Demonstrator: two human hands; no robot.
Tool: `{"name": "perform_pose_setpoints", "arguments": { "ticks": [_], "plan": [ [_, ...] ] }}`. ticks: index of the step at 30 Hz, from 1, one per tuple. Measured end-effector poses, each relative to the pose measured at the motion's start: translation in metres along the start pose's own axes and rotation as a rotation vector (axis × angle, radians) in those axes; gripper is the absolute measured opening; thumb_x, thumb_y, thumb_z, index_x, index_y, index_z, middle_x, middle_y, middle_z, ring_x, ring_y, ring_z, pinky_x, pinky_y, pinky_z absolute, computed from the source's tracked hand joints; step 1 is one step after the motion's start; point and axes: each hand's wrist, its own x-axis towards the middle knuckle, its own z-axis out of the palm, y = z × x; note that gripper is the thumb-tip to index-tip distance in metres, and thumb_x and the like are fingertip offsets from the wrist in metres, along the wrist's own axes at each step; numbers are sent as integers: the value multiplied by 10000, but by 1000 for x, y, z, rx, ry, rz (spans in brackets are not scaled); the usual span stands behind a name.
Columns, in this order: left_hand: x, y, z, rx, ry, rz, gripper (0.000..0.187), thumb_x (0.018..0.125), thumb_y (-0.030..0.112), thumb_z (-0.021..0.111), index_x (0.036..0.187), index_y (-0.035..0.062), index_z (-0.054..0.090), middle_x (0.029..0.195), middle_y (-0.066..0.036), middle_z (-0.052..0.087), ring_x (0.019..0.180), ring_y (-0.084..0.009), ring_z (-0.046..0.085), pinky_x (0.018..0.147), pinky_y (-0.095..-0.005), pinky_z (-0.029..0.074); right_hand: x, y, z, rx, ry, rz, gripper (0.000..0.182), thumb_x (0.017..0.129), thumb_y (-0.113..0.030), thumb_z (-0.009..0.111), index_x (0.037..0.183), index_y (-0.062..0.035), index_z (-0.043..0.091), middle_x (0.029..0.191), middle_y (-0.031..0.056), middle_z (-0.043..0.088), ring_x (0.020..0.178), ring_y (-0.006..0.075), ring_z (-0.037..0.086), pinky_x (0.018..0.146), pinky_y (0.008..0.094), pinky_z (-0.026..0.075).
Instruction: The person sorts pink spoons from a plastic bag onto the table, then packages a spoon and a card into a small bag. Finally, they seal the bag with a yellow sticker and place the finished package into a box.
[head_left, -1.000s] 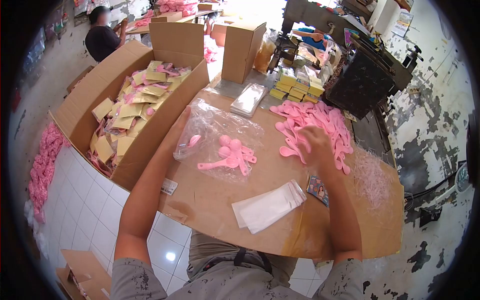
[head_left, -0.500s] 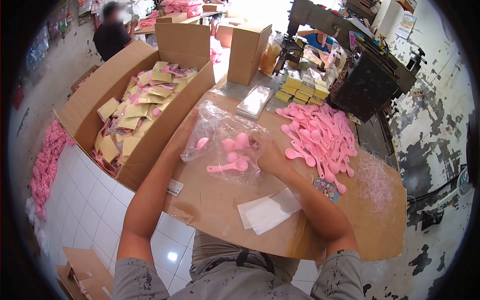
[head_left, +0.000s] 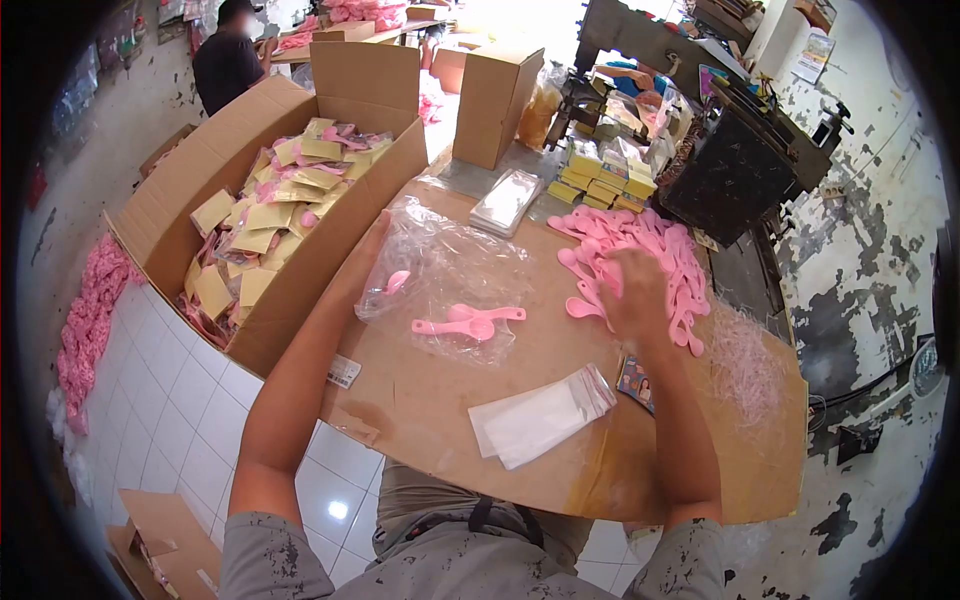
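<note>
My left hand [head_left: 374,248] is closed on the left edge of a crumpled clear plastic bag [head_left: 440,240], its fingertips partly hidden behind the film. Two pink measuring spoons [head_left: 470,322] lie crossed at the bag's lower part, and another pink spoon bowl [head_left: 398,281] shows near its left side. Over the heap of pink measuring spoons [head_left: 675,262], my right hand [head_left: 637,295] has its fingers curled down around spoons; how many is hidden. Below it, a small printed card [head_left: 637,382] is partly covered by my forearm.
Flat clear sleeves [head_left: 540,420] lie near the cardboard-covered table's front edge; another stack of sleeves [head_left: 507,203] is farther back. A large carton [head_left: 330,270] of packed pieces stands left. Behind the heap are yellow card stacks [head_left: 605,175] and a dark machine [head_left: 735,155]. A person [head_left: 228,70] works at back left.
My right hand has moved from the bag rightward to the spoon heap. Fewer spoons show at the bag, which has sagged flatter. My left hand stays at its edge.
</note>
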Motion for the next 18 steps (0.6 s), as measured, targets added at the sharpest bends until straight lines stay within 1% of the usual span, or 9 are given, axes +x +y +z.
{"name": "perform_pose_setpoints", "arguments": {
  "ticks": [2, 4, 6, 7, 9, 10, 12, 15, 18],
  "plan": [
    [0, -1, 0, 41, 40, 37, 868, 1040, 579, 563, 1593, -52, 343, 1672, -217, 308, 1565, -292, 276, 1277, -376, 209, -10, -25, 5, 409, -336, 47, 243, 867, -122, 720, 1088, -22, 700, 1147, 156, 681, 1163, 351, 608, 1006, 421, 499],
    [-12, 11, 11, 155, 120, 135, 842, 1037, 561, 586, 1582, -46, 377, 1657, -212, 340, 1552, -289, 303, 1267, -376, 232, -25, -50, 33, 427, -447, -259, 253, 839, -91, 734, 1081, -28, 697, 1199, 151, 668, 1189, 357, 605, 1016, 417, 505],
    [-41, 45, 34, 252, 230, 137, 804, 1032, 538, 613, 1553, -43, 423, 1626, -199, 386, 1526, -280, 340, 1248, -373, 264, -26, -82, 42, 464, -499, -256, 352, 821, -73, 742, 1170, -76, 692, 1287, 152, 630, 1266, 338, 570, 1065, 424, 482],
    [-49, 55, 39, 299, 288, 139, 784, 1029, 526, 627, 1539, -42, 445, 1610, -193, 410, 1513, -275, 359, 1239, -371, 280, -25, -92, 45, 472, -526, -251, 388, 818, -60, 733, 1201, -81, 676, 1310, 154, 616, 1290, 340, 552, 1082, 430, 466],
    [-42, 46, 30, 326, 298, 178, 792, 1026, 531, 631, 1536, -45, 445, 1604, -185, 423, 1510, -271, 364, 1240, -368, 276, -21, -105, 48, 486, -579, -242, 462, 810, -35, 715, 1263, -93, 643, 1354, 157, 588, 1340, 343, 516, 1117, 444, 435],
    [-35, 37, 24, 337, 304, 199, 795, 1024, 533, 633, 1535, -47, 445, 1601, -181, 429, 1508, -269, 367, 1240, -366, 274, -16, -106, 48, 452, -648, -234, 490, 807, -24, 710, 1284, -95, 627, 1370, 158, 576, 1357, 349, 496, 1122, 456, 422],
    [-5, -3, 0, 292, 279, 122, 787, 1030, 526, 624, 1538, -46, 441, 1593, -177, 442, 1502, -265, 374, 1238, -364, 275, -6, -105, 49, 381, -791, -214, 547, 799, -4, 700, 1327, -101, 594, 1400, 161, 550, 1391, 361, 457, 1131, 482, 395],
    [5, -10, -6, 141, 147, 44, 769, 1050, 523, 588, 1541, -49, 436, 1595, -178, 442, 1501, -264, 375, 1237, -365, 274, -8, -97, 38, 445, -818, -105, 503, 821, 20, 681, 1307, -72, 592, 1353, 169, 562, 1322, 381, 518, 1044, 482, 449],
    [-6, 1, 7, 25, 37, 11, 770, 1069, 538, 532, 1543, -60, 431, 1605, -186, 430, 1501, -261, 375, 1234, -362, 275, -8, -90, 22, 473, -896, 220, 552, 756, 59, 704, 1296, -22, 626, 1222, 170, 600, 1151, 363, 607, 961, 406, 511]
  ]
}}
